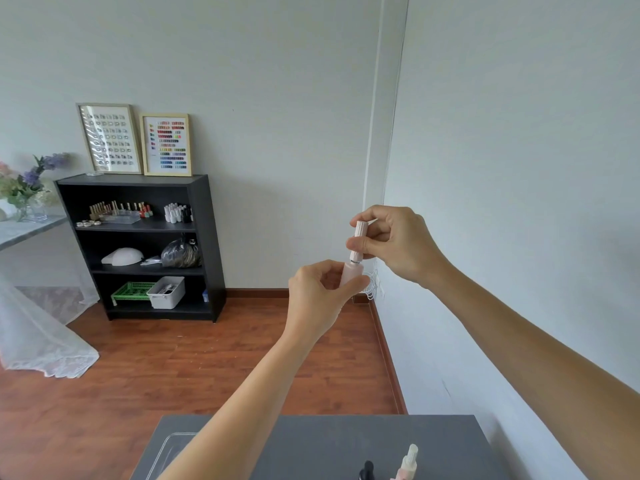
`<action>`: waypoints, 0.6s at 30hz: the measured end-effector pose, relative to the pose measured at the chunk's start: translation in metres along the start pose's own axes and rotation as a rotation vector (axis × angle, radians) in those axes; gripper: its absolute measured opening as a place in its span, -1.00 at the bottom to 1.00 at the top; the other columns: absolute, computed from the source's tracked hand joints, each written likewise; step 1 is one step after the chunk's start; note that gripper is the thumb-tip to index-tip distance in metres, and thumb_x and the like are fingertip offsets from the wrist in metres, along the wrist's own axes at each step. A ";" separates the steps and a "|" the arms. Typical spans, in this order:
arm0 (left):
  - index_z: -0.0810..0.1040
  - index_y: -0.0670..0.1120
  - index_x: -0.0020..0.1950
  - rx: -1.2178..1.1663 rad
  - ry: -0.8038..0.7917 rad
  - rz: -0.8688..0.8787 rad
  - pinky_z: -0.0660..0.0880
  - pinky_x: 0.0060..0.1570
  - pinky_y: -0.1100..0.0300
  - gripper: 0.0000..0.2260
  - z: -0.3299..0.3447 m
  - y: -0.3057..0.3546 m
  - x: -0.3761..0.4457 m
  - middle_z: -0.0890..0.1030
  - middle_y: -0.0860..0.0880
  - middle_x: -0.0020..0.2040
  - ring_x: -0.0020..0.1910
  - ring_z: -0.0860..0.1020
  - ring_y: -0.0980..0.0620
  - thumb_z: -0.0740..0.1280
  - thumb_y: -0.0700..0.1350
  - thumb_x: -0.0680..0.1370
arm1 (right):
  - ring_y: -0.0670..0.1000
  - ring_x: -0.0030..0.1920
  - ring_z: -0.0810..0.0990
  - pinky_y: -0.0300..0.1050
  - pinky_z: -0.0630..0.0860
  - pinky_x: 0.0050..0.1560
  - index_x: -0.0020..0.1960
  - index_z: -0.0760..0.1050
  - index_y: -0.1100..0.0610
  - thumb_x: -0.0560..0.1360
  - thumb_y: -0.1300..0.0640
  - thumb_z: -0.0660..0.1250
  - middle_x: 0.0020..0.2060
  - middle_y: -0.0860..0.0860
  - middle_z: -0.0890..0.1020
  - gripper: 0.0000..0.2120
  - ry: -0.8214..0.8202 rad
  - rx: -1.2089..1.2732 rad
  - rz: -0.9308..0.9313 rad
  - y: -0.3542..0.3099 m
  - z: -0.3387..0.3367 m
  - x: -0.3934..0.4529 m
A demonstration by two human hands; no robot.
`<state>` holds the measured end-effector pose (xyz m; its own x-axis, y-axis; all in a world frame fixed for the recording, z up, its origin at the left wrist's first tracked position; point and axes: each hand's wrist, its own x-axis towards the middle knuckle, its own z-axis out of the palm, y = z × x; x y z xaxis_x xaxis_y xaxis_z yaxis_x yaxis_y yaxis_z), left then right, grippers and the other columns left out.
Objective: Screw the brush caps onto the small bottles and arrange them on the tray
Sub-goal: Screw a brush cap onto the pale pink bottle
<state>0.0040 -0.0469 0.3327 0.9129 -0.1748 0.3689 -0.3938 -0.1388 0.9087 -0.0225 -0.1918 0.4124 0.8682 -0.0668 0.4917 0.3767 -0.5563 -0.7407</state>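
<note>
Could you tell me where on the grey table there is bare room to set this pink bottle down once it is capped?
The grey table is bare between the left forearm and the bottles at the front edge. The clear tray, left of that forearm, shows nothing inside where visible. It is crowded front right, around the white-capped bottle and dark cap.

- You face pale grey walls (pixel 277 64) meeting at a corner on your right.
- Your floor (pixel 173 368) is reddish wood planks with a matching skirting board.
- A black bookshelf (pixel 201 244) stands against the far wall, two framed charts (pixel 166 144) leaning on top.
- Flowers (pixel 31 178) sit far left.
</note>
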 end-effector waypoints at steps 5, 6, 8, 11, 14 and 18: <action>0.70 0.02 -0.19 -0.021 -0.014 -0.006 0.38 -0.42 0.46 -0.85 0.003 0.000 0.000 0.70 0.09 -0.36 -0.46 0.54 0.26 0.57 0.06 0.37 | -0.07 -0.44 0.48 -0.27 0.45 -0.35 -0.18 0.50 0.15 0.26 -0.12 0.59 -0.42 -0.01 0.57 -0.59 0.049 -0.226 -0.001 0.004 0.001 0.004; 0.70 0.02 -0.19 -0.027 -0.020 -0.008 0.39 -0.41 0.46 -0.85 0.003 0.000 0.000 0.70 0.10 -0.35 -0.45 0.55 0.26 0.57 0.06 0.37 | -0.07 -0.41 0.45 -0.29 0.42 -0.33 -0.16 0.49 0.14 0.29 -0.16 0.55 -0.40 -0.01 0.53 -0.57 0.031 -0.250 0.004 0.005 0.001 0.004; 0.70 0.03 -0.19 -0.034 -0.025 -0.017 0.41 -0.38 0.47 -0.85 0.004 0.000 0.000 0.71 0.10 -0.34 -0.42 0.58 0.25 0.57 0.07 0.37 | -0.05 -0.18 0.59 -0.22 0.52 -0.07 0.01 0.52 0.12 0.40 -0.18 0.43 -0.22 0.02 0.61 -0.60 -0.073 -0.157 0.039 0.006 -0.001 0.003; 0.70 0.03 -0.17 -0.031 -0.024 -0.025 0.43 -0.34 0.47 -0.83 0.004 0.000 0.001 0.72 0.09 -0.32 -0.37 0.61 0.23 0.57 0.08 0.37 | -0.07 0.24 0.59 -0.16 0.48 0.29 0.26 0.51 0.13 0.59 0.11 0.30 0.16 0.00 0.63 -0.74 -0.229 0.132 0.044 0.007 -0.007 0.002; 0.70 0.03 -0.17 -0.027 -0.018 -0.020 0.41 -0.38 0.46 -0.83 0.005 0.001 0.001 0.72 0.08 -0.32 -0.40 0.59 0.24 0.57 0.07 0.36 | 0.02 0.12 0.68 -0.14 0.59 0.14 0.18 0.56 0.20 0.58 0.37 0.26 0.05 0.10 0.69 -0.77 -0.247 0.294 0.023 0.007 -0.010 0.002; 0.70 0.02 -0.18 -0.033 -0.020 -0.019 0.40 -0.38 0.48 -0.84 0.008 0.002 -0.001 0.71 0.10 -0.33 -0.41 0.58 0.26 0.58 0.06 0.37 | 0.09 -0.19 0.74 -0.03 0.68 -0.12 -0.03 0.63 0.21 0.40 0.23 0.52 -0.22 0.17 0.73 -0.83 -0.038 0.203 0.065 0.007 -0.008 0.002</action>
<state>0.0021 -0.0545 0.3325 0.9176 -0.1922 0.3478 -0.3724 -0.1100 0.9215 -0.0207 -0.2028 0.4124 0.9029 -0.0636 0.4251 0.3735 -0.3731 -0.8493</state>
